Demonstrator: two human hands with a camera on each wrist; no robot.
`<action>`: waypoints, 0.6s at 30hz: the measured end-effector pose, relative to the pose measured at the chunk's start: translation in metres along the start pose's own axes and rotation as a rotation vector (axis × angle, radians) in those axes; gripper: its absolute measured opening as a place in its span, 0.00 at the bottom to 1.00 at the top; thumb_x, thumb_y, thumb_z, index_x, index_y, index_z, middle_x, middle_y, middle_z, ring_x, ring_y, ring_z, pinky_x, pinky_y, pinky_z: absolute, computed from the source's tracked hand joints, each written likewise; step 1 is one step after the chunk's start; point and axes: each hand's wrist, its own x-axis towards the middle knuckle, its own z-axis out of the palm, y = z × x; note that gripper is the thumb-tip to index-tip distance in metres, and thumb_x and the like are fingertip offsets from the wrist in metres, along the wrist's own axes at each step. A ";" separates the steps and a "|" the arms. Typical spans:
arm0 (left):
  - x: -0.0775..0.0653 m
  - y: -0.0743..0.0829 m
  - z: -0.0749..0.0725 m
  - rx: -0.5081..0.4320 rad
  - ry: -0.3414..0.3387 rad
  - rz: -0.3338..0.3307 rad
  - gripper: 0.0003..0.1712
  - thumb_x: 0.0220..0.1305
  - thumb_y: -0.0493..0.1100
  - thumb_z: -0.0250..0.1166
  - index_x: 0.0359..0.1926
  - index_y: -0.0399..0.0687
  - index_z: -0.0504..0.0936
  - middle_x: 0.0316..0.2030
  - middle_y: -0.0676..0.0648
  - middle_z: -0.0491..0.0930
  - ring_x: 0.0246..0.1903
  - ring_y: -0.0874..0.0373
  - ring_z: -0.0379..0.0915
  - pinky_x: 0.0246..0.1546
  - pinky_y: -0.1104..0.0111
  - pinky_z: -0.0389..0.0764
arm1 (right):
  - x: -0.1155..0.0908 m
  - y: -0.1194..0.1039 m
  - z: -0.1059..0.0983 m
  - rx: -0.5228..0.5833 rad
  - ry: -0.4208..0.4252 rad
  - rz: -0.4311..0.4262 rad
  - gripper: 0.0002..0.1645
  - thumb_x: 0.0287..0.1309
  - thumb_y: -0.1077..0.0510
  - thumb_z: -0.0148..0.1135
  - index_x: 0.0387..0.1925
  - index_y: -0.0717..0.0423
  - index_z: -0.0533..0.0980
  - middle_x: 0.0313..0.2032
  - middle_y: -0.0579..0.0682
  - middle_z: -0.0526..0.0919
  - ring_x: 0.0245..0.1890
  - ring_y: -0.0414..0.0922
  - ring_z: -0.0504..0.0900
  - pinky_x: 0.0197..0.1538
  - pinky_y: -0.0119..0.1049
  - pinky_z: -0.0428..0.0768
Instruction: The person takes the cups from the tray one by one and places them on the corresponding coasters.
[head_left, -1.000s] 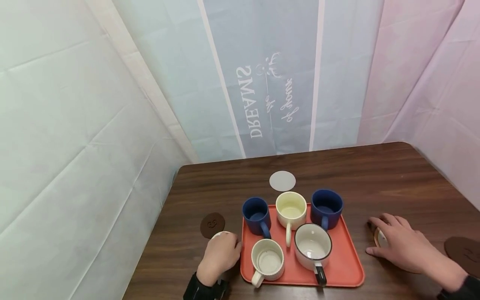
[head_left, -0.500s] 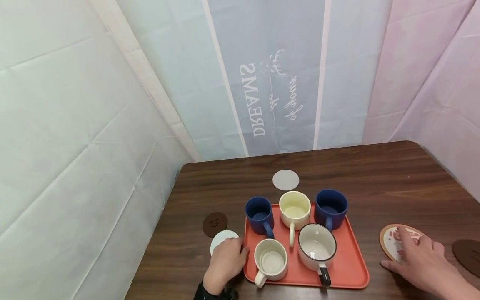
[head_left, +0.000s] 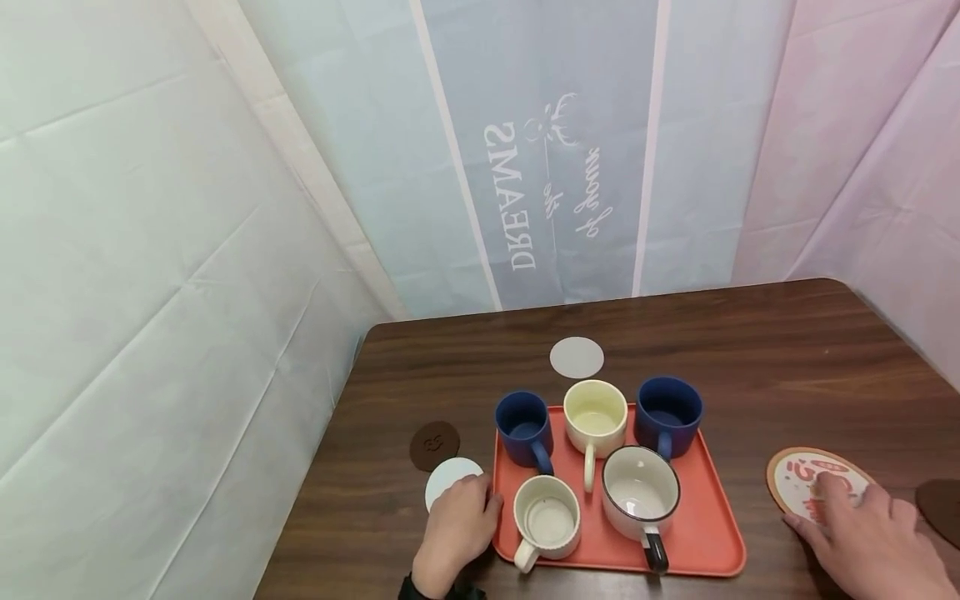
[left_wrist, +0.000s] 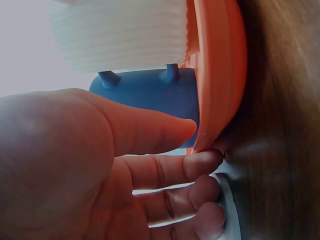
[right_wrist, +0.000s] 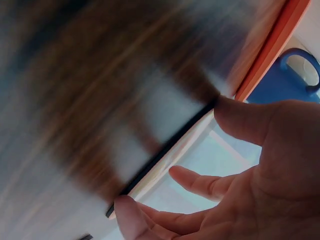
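Note:
My left hand is at the left rim of the red tray, loosely bent. In the left wrist view the thumb and index finger lie close to the rim; whether they press on it I cannot tell. Other fingertips are beside a white coaster, partly hidden. My right hand spreads over a round printed coaster flat on the table. Its thumb and one finger touch opposite ends of the coaster's edge; the index finger is above its face in the right wrist view.
The tray bears two blue mugs, a yellow mug, a ribbed cream mug and a black-rimmed white mug. Brown coasters lie left and right. Another white coaster lies behind the tray.
My right hand has drawn back toward the lower right, uncovering most of the printed coaster. My left hand has shifted forward off the white coaster, closer to me. The view has swung slightly.

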 end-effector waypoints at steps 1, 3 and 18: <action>0.000 0.000 0.001 -0.001 0.014 0.003 0.06 0.69 0.44 0.70 0.35 0.49 0.85 0.25 0.55 0.75 0.24 0.58 0.74 0.26 0.57 0.76 | 0.000 -0.001 -0.001 -0.001 -0.003 -0.011 0.38 0.64 0.50 0.74 0.55 0.67 0.60 0.38 0.84 0.62 0.40 0.86 0.64 0.30 0.75 0.70; 0.000 -0.001 0.002 -0.005 0.022 0.005 0.06 0.69 0.44 0.70 0.35 0.49 0.85 0.25 0.55 0.75 0.24 0.58 0.73 0.26 0.57 0.76 | 0.002 -0.004 -0.002 -0.009 -0.009 -0.029 0.35 0.65 0.53 0.73 0.54 0.67 0.60 0.38 0.84 0.62 0.41 0.87 0.64 0.32 0.75 0.70; -0.002 0.003 0.000 -0.004 0.014 -0.005 0.07 0.69 0.45 0.69 0.34 0.49 0.85 0.26 0.54 0.75 0.24 0.56 0.74 0.26 0.58 0.75 | 0.008 0.028 -0.012 -0.012 -0.101 0.022 0.55 0.53 0.32 0.77 0.54 0.70 0.59 0.35 0.82 0.64 0.40 0.79 0.67 0.49 0.70 0.62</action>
